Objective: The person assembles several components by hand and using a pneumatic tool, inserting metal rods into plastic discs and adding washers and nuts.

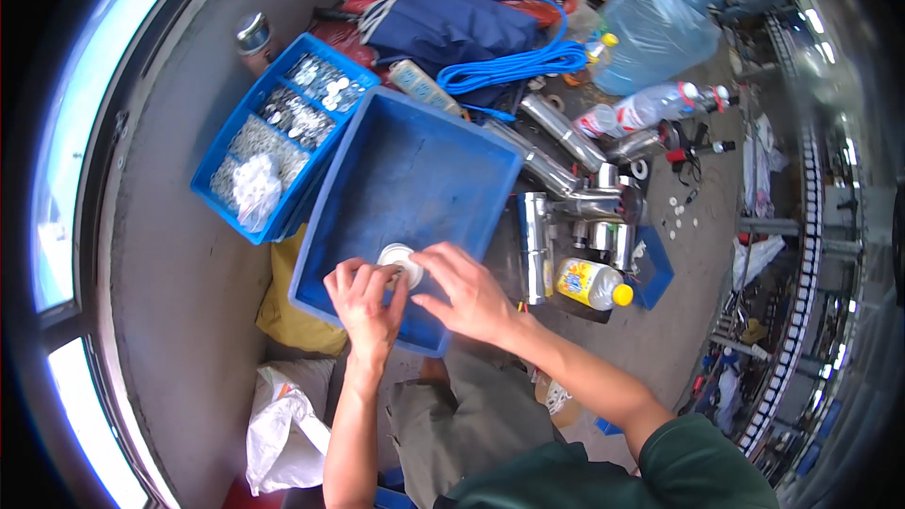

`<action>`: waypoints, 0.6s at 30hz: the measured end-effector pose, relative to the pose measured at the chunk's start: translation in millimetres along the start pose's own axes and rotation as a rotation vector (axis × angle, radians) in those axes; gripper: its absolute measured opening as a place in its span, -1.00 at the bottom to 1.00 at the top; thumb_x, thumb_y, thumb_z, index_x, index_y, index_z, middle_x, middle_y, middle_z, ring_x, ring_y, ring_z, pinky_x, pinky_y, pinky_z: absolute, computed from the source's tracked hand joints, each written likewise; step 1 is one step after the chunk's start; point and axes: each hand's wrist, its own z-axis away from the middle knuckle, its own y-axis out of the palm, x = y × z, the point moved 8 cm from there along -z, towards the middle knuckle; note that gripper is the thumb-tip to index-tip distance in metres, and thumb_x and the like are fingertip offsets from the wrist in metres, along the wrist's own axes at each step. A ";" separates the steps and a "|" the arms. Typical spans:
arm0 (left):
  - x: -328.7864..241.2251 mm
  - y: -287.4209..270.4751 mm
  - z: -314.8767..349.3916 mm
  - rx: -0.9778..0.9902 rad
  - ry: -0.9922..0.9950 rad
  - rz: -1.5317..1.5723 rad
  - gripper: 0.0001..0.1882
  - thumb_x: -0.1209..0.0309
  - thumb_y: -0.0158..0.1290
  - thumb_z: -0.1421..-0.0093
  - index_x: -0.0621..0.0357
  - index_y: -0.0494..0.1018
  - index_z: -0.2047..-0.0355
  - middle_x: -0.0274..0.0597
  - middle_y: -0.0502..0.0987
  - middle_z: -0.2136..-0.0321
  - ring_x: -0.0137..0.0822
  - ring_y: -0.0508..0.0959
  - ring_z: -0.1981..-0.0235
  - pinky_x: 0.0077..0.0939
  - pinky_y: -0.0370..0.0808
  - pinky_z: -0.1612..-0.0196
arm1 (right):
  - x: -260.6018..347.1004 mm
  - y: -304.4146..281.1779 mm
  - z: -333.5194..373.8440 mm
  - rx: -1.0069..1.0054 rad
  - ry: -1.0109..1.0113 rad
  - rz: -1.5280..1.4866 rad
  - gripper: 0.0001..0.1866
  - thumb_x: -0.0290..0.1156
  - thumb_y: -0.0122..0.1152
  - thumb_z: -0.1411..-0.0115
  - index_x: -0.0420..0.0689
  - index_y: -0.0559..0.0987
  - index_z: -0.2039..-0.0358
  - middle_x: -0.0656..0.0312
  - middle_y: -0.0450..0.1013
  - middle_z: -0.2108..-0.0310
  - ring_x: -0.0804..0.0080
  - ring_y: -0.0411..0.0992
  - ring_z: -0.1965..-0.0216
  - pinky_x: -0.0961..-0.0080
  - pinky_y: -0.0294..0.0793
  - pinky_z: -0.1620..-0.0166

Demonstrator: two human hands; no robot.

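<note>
A white round plastic part (402, 262), disc-like with a raised rim, is held above the near part of a large blue bin (396, 155). The fingers of my left hand (366, 309) are closed on its left and near edge. My right hand (468, 294) comes in from the other side, its fingertips at the part's right edge. Its thumb stands apart from the fingers. My fingers hide the lower part of the disc. The floor of the bin shows scuffed and bare beyond my hands.
To the left stands a divided blue tray (212, 174) of small metal and white pieces. Shiny metal tubes (535, 250), a yellow-capped bottle (589, 283) and clear bottles (650, 106) lie to the right. Blue rope (514, 66) and dark blue cloth (452, 28) lie behind the bin.
</note>
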 end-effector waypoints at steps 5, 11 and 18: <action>-2.8 15.4 9.3 0.146 0.078 -0.056 -0.88 0.53 0.29 -0.13 0.20 0.53 0.39 -0.12 0.54 0.43 -0.04 0.52 0.30 -0.13 0.44 0.21 | 22.0 -28.5 116.3 -0.116 0.334 -0.239 -0.73 -0.43 0.34 -0.28 -0.22 0.56 0.05 0.08 0.51 0.12 0.21 0.56 0.12 0.31 0.58 0.14; -15.7 -12.9 28.6 0.130 0.253 -0.219 -0.96 0.59 0.16 -0.23 0.28 0.51 0.34 0.02 0.54 0.39 0.07 0.51 0.30 -0.08 0.48 0.21 | 145.9 -117.9 166.5 -0.307 0.225 -1.506 -0.87 -0.40 0.15 -0.44 -0.16 0.50 0.10 0.28 0.45 0.25 0.55 0.43 0.27 0.53 0.43 0.17; -219.3 -80.8 13.4 -0.169 0.602 -0.190 -0.93 0.54 0.18 -0.29 0.32 0.55 0.30 0.00 0.54 0.43 0.03 0.52 0.38 -0.12 0.48 0.29 | 299.5 -357.2 234.0 -0.300 -0.805 -2.212 -0.82 -0.31 0.08 -0.37 -0.18 0.45 0.25 0.19 0.40 0.36 0.36 0.46 0.31 0.39 0.48 0.15</action>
